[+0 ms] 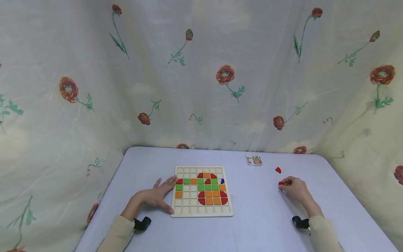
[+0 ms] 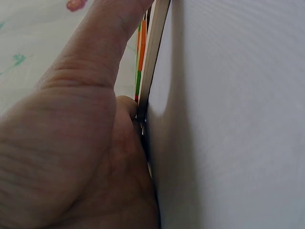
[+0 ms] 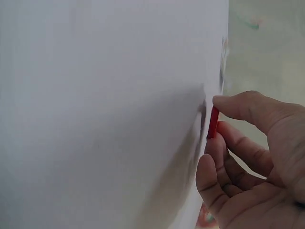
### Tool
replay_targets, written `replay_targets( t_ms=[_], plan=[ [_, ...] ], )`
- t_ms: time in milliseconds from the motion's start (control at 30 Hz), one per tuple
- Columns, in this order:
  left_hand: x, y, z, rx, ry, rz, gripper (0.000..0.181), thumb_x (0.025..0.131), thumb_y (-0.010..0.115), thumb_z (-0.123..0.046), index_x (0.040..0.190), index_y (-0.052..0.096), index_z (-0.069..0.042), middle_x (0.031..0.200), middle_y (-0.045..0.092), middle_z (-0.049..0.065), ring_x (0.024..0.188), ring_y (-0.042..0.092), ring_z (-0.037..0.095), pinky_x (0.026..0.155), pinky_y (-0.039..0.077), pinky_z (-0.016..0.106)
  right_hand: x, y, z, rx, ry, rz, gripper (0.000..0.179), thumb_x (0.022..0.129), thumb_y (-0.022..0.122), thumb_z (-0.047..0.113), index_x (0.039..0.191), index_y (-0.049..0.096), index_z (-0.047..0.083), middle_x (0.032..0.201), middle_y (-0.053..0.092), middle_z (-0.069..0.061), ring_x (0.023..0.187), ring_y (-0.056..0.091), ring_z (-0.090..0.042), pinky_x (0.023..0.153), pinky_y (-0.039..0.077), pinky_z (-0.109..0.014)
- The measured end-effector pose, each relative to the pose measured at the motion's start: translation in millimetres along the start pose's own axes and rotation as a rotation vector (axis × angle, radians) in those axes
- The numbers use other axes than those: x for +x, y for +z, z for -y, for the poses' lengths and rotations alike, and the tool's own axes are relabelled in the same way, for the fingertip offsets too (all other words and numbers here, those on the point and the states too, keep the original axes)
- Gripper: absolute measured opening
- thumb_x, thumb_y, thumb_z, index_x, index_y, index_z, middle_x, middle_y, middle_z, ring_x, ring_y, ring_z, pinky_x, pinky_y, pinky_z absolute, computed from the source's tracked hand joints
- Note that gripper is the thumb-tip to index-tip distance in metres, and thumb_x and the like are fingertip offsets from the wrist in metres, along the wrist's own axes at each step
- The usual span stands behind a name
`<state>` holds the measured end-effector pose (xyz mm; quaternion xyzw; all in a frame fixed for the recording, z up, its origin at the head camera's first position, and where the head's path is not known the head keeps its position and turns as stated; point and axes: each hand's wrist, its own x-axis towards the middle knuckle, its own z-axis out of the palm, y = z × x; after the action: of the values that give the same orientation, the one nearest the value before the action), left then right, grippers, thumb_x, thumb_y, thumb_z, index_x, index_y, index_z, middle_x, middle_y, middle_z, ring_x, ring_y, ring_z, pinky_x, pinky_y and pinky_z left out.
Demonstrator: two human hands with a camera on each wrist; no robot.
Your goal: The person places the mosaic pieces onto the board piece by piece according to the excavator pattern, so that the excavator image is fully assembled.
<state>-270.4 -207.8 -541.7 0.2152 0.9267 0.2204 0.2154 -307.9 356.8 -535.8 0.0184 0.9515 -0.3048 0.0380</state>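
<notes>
A square wooden grid board [image 1: 185,210] lies on the table, with red, green and orange tiles and a blue piece [image 1: 222,181] in its cells. My left hand [image 1: 154,196] rests at the board's left edge, fingers spread, thumb near the lower corner; the left wrist view shows it close beside the board's side. On the right, my right hand [image 1: 296,190] pinches a small red tile [image 3: 213,121] between thumb and fingertips, just over the table. Another red quarter-round tile [image 1: 278,170] lies a little beyond that hand.
A small pattern card [image 1: 253,160] lies near the table's far edge, right of the board. The table [image 1: 252,224] has a pale cloth. A flowered curtain [image 1: 201,87] hangs behind and at both sides. Black wrist cameras [image 1: 143,224] sit at both wrists.
</notes>
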Motion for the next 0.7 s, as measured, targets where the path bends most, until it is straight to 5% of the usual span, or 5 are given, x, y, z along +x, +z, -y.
replay_targets(
  t_ms=[333,700],
  plan=[
    [-2.3,-0.8,-2.9,-0.005,-0.014,-0.005,0.126,0.064,0.078,-0.064,0.157,0.007,-0.018,0.165,-0.003,-0.001,0.152,-0.005,0.022,0.118,-0.011,0.056,-23.5,72,118,0.077,-0.203,0.033,0.024,0.082,0.076,0.017,0.101,0.069,0.005,0.090,0.068,-0.003,0.076,0.058,-0.012,0.061,0.051,-0.021],
    [-3.4,-4.0,-5.0,-0.003,-0.003,0.011,0.124,0.067,0.077,-0.063,0.157,0.006,-0.017,0.164,-0.004,-0.001,0.152,-0.006,0.022,0.118,-0.012,0.056,-57.3,161,244,0.115,-0.528,0.331,0.022,0.083,0.077,0.026,0.101,0.072,0.015,0.086,0.065,0.009,0.075,0.057,-0.006,0.068,0.051,-0.017]
  ],
)
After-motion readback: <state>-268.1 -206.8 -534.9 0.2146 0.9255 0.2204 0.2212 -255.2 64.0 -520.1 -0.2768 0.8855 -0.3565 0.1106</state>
